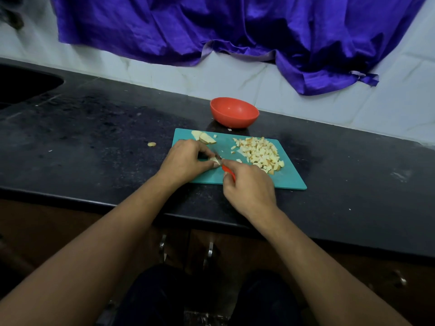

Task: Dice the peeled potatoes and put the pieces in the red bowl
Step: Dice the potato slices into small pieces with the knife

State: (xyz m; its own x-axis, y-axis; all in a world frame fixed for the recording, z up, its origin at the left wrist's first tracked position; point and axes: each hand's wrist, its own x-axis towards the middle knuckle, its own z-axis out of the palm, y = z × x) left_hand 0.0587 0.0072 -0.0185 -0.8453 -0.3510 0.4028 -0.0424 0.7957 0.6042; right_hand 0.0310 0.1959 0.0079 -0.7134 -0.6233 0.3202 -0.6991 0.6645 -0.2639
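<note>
Black counter point(94, 137): bears everything.
Teal cutting board point(289, 177): near front edge.
Right hand point(249, 187): grips red-handled knife point(227, 171), blade at potato piece point(215, 161).
Left hand point(186, 161): fingers pinch that piece.
Red bowl point(233, 112): just behind board.
Diced pile point(259, 152): board's right half.
Slices point(204, 137): board's far-left corner.

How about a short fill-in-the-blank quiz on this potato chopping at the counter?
1. The right hand grips a knife with a ____ handle.
2. The diced potato pile lies on the ____ half of the teal board.
3. The red bowl stands between the board and the ____.
Missing words: red; right; wall.
</note>
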